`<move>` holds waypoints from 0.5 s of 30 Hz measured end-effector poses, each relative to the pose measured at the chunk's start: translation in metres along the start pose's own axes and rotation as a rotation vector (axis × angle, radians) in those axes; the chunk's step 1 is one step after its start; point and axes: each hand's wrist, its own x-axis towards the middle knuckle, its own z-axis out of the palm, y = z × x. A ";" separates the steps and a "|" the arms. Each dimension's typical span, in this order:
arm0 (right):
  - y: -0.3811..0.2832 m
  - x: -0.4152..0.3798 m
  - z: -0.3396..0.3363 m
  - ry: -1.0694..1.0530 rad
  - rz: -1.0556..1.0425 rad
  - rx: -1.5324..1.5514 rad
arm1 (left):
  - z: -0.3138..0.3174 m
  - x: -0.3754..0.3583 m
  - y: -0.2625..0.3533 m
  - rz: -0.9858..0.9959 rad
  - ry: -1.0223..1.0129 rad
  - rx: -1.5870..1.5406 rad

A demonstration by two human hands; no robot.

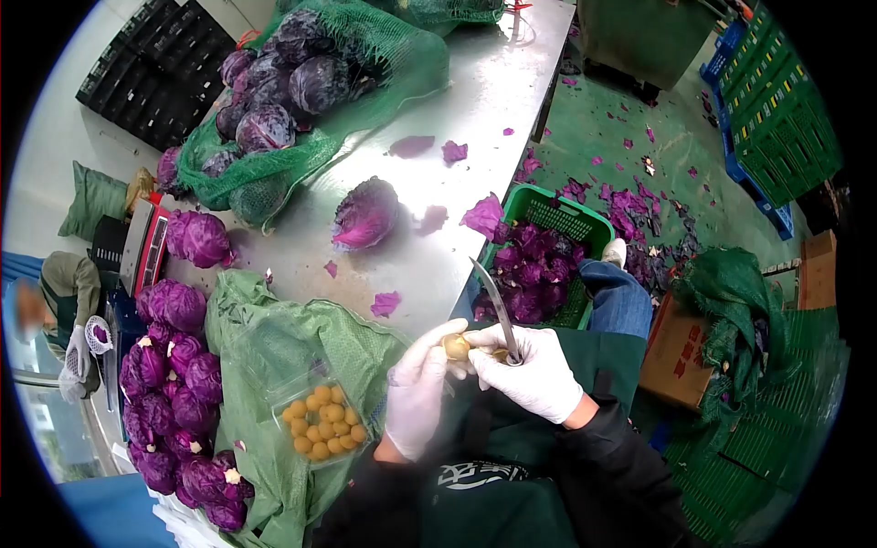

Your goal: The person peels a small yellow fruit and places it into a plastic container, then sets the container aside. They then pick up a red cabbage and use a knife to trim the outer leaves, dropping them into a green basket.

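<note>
Between the gloved fingers of my left hand point(417, 388) is a small round yellow-brown fruit point(455, 346). My right hand point(537, 376), also in a white glove, grips a knife point(496, 300) whose slim curved blade points up and away. The right fingertips meet the fruit too, and a bit of something pale brown shows at them, partly hidden. To the left of my hands, a clear plastic box with its lid point(267, 352) raised holds several more round yellow fruits point(323, 422). That box rests on a green woven sack point(239, 402).
Trimmed purple cabbages point(174, 384) are piled at the left, near a red scale point(146, 242). A green net bag point(402, 87) of cabbages and a loose leaf point(365, 215) lie on the metal table point(498, 87). Below its edge stands a green crate point(571, 219) of leaves. Another person point(78, 292) is at far left.
</note>
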 end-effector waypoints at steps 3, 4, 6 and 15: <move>-0.001 -0.002 0.000 0.053 -0.081 -0.146 | 0.004 0.000 0.000 0.008 0.014 0.087; 0.001 0.000 0.002 0.060 -0.100 -0.177 | 0.002 0.000 -0.001 0.022 0.018 0.124; 0.005 0.000 0.001 0.077 -0.120 -0.225 | 0.004 0.000 -0.002 0.028 0.017 0.164; 0.005 0.002 -0.006 0.039 0.116 0.271 | 0.001 0.003 -0.003 -0.162 -0.070 -0.318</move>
